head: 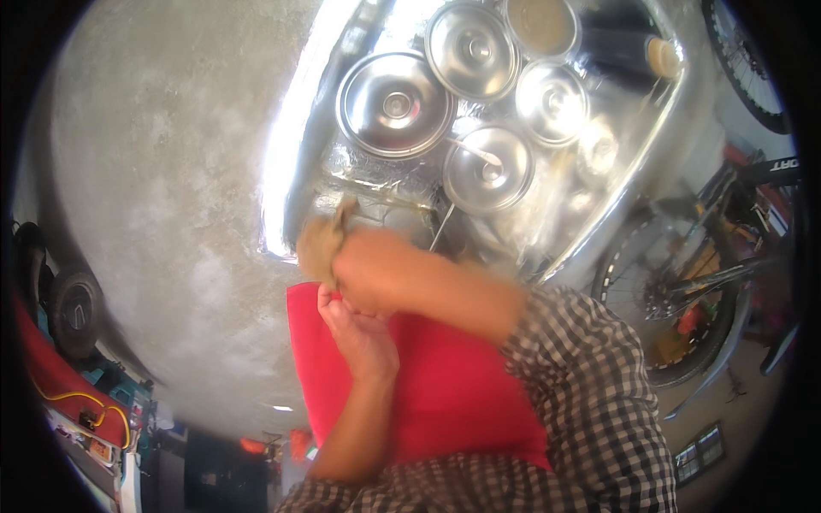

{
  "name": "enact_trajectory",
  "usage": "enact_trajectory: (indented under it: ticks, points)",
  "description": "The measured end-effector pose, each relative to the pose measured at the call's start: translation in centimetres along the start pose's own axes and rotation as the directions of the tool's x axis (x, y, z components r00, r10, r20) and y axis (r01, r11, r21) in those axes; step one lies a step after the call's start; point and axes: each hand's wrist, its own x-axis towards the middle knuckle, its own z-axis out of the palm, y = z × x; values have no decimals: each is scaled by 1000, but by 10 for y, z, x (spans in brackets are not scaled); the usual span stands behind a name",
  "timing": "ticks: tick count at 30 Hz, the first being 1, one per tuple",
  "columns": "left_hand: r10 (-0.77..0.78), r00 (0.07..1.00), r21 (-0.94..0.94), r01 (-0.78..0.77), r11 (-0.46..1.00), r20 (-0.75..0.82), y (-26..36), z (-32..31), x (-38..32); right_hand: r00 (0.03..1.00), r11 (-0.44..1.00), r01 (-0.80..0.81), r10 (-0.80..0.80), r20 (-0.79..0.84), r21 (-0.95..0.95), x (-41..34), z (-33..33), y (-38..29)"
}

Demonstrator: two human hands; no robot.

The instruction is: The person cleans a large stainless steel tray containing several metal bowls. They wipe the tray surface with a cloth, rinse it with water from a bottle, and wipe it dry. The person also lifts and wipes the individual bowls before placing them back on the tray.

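My right hand [362, 269] reaches across from the right and is closed on a crumpled tan cloth [319, 247], blurred by motion. Just below it, my left hand [359, 336] has its fingers curled up close against the right hand. Whether the left fingers grip the cloth's lower edge is hidden. Both hands are over the top of a red apron [462, 397], at the near end of a surface covered in shiny foil [359, 168]. Beyond the cloth sits a large round stainless steel lid [396, 106]. A smaller steel lid [489, 183] lies right of it, with a thin light-coloured utensil [478, 152] across its top.
More steel lids [473, 50] [553, 102] and a round vessel with a tan top [542, 27] stand farther back. A dark cylinder with a tan end [664, 58] is at the far right. Bare concrete [173, 192] spreads left; a bicycle [673, 295] stands right.
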Motion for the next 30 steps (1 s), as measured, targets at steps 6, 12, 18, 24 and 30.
enact_trajectory:
  ticks: [6,12,18,24,30]
  points:
    - [-170,963,-243,219,945,210,20,-2,-7,922,901,363,-384,-47,-239,-51,19,-5]
    - [-205,970,-173,225,959,129,11,-10,3,857,849,-233,410,-312,475,-47,-32,42]
    - [-181,975,-66,190,980,126,6,1,-2,520,975,-219,157,-840,47,-20,-76,105]
    - [-236,958,-71,250,966,163,3,4,-2,557,774,-394,-228,-799,-496,29,-131,136]
    - [-250,955,-77,264,961,158,2,7,-6,518,963,-201,258,-816,177,18,-167,160]
